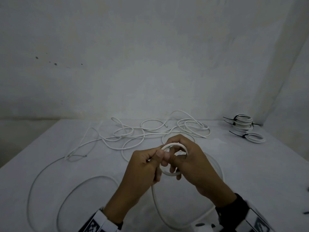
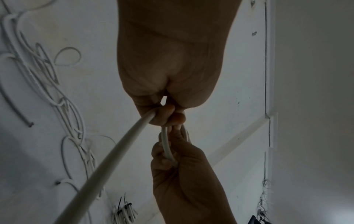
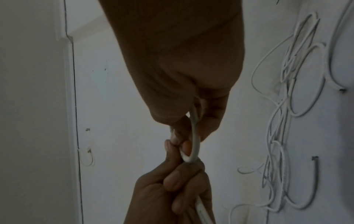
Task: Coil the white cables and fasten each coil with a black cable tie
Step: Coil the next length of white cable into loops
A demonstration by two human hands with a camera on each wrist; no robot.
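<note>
Both hands meet above the middle of the white table [image 1: 250,164]. My left hand [image 1: 151,160] grips the white cable [image 1: 173,144] where it bends into a small coil, thumb on top. My right hand [image 1: 181,158] has its fingers through that coil and curled around it. In the left wrist view the cable [image 2: 114,153] runs from the left hand's curled fingers [image 2: 162,113] toward the camera, and the coil's loop [image 2: 165,145] passes into the right hand [image 2: 172,159]. The right wrist view shows the loop [image 3: 195,136] between both hands. The cable's slack [image 1: 93,178] lies in wide loops near me.
A tangle of loose white cables [image 1: 150,131] sprawls across the far middle of the table. Finished coils with black cable ties [image 1: 242,122] are stacked at the far right, another tied coil [image 1: 254,137] just in front. A dark object [image 1: 306,212] shows at the right edge.
</note>
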